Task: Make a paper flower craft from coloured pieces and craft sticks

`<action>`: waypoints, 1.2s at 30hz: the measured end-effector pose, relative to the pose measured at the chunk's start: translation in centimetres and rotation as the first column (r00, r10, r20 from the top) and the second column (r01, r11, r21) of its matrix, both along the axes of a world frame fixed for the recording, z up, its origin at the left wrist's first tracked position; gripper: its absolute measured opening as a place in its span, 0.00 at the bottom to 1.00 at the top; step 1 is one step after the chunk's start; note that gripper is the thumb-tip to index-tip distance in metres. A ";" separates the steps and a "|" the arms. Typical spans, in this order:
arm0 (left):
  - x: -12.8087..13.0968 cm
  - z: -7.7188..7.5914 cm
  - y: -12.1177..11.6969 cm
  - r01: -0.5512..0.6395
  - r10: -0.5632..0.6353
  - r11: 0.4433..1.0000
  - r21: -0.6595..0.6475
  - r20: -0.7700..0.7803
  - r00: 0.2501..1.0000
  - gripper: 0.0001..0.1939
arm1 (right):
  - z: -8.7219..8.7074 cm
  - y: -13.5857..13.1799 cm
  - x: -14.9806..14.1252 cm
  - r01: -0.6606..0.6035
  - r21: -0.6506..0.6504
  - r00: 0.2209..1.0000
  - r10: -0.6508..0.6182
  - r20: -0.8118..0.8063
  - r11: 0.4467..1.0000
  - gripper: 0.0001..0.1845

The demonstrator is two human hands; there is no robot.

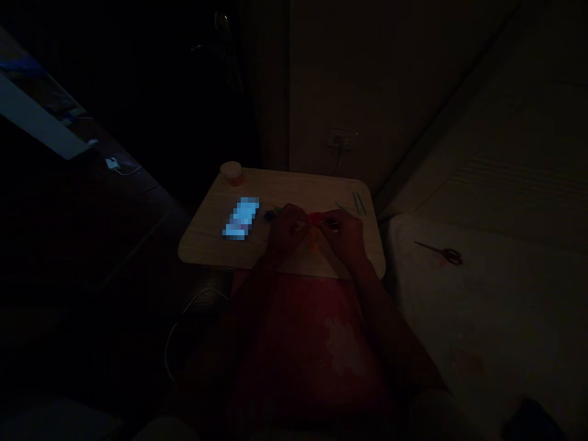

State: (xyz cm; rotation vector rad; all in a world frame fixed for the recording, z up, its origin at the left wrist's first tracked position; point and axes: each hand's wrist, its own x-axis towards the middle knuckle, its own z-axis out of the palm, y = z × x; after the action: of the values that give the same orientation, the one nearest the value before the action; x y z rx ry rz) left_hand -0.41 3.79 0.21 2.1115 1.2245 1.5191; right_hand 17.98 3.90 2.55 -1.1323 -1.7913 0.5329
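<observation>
The scene is very dark. Over the front of a small wooden table [209, 245], my left hand [287, 229] and my right hand [345, 234] face each other with fingers pinched closed. Between the fingertips is a small red piece [315, 217], held from both sides; its exact kind is too dim to tell. A thin pale line shows by the right fingertips. Just below the red piece, something orange [314, 242] lies between the hands. A small dark blue lump [269, 215] and a bit of green [277, 211] sit beside my left hand.
A lit phone [242, 218] lies on the table's left, with a cup [232, 175] at the back-left corner. Thin teal sticks [357, 203] lie back right. Scissors [443, 251] rest on a pale surface [500, 294] to the right. A white cable [172, 337] hangs at left.
</observation>
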 end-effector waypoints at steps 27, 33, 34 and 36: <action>-0.2 0.6 -0.7 -0.041 0.041 0.999 0.007 -0.064 0.997 0.09 | 0.5 -1.0 -0.8 -0.097 -0.125 0.972 0.068 -0.223 0.987 0.12; -0.1 0.8 -1.1 -0.023 0.024 0.998 -0.055 0.013 1.000 0.08 | -0.1 -0.7 -0.6 -0.078 -0.148 0.965 0.037 -0.261 0.986 0.11; -0.2 0.9 -1.2 -0.026 0.026 0.999 -0.044 0.008 1.000 0.07 | -0.1 -0.6 -0.6 -0.085 -0.150 0.965 0.044 -0.260 0.985 0.10; -0.2 1.1 -1.2 -0.030 0.030 1.000 0.003 -0.005 1.000 0.06 | -0.1 -0.6 -0.3 -0.117 -0.154 0.963 0.074 -0.259 0.981 0.10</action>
State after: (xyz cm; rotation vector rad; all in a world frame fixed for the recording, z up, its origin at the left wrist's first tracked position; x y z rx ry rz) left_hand -0.66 2.63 1.28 2.1093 1.2621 1.5304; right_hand 17.65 3.34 2.50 -1.0412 -1.6072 0.8610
